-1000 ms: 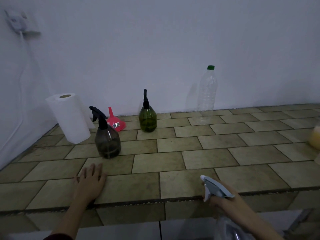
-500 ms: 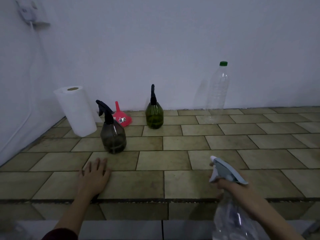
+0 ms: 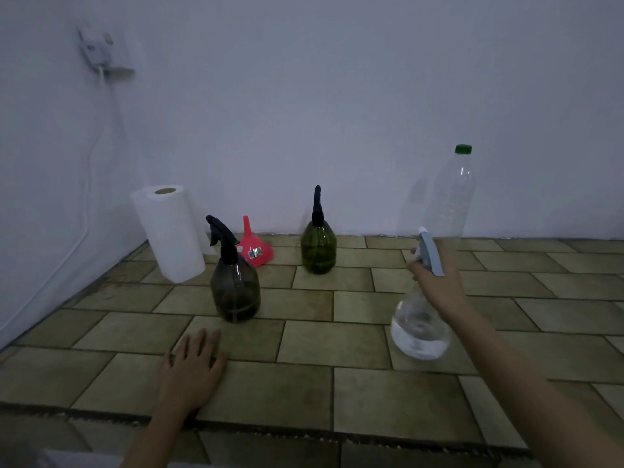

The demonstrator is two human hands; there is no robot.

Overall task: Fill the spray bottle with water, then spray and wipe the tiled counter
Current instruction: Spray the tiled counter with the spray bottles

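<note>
My right hand (image 3: 435, 275) grips the neck of a clear spray bottle (image 3: 420, 329) with a pale blue trigger head, held just above the tiled counter (image 3: 337, 386) at the right. Water fills the bottle's lower part. My left hand (image 3: 194, 368) lies flat on the tiles near the front edge, fingers spread, holding nothing. A roll of white paper towel (image 3: 169, 233) stands at the back left.
A dark grey spray bottle (image 3: 235, 285) stands just beyond my left hand. Behind it are a red funnel (image 3: 254, 246), a green spray bottle (image 3: 318, 243) and a tall clear plastic bottle (image 3: 450, 197) with a green cap, near the white wall. A socket and cable are at upper left.
My right hand has lifted the clear spray bottle from below the counter's front edge up and forward over the tiles. My left hand has stayed flat on the counter.
</note>
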